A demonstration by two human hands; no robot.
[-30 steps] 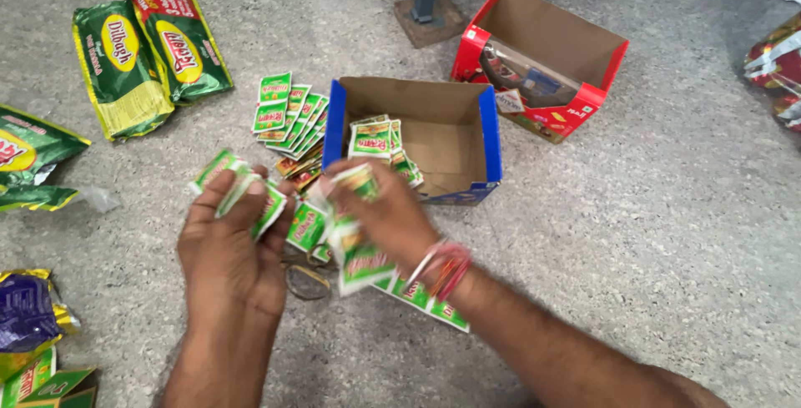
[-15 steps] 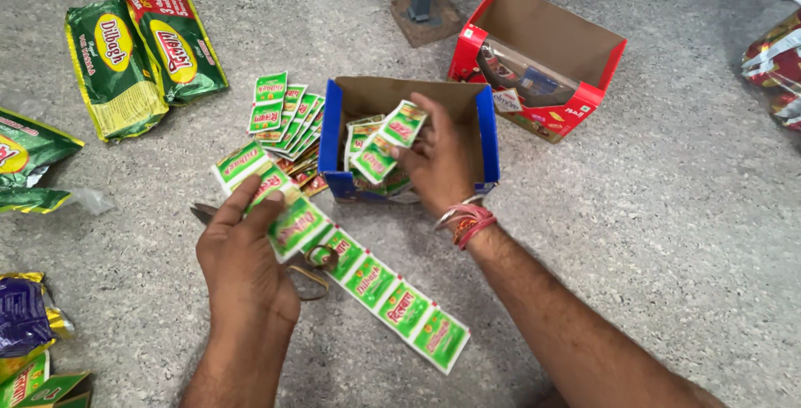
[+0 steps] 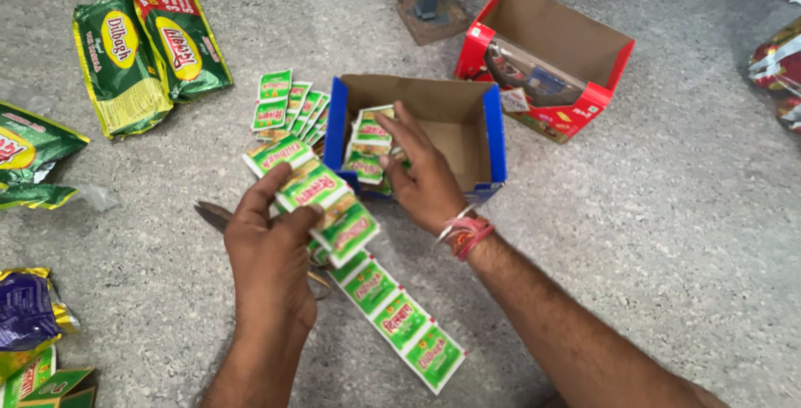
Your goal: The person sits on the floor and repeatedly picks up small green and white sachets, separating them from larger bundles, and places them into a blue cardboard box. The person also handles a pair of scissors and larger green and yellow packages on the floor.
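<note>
Green sachet strip (image 3: 392, 316): upper end pinched in left hand (image 3: 271, 249), rest trailing on floor; right hand (image 3: 425, 178) spread over sachets (image 3: 367, 145) in blue box (image 3: 496, 137).

Green sachet strip (image 3: 392, 312); blue box (image 3: 434, 124); red box (image 3: 546, 57)

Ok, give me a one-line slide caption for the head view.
Left hand holds a strip of green sachets while right hand presses sachets into a blue box.
</note>
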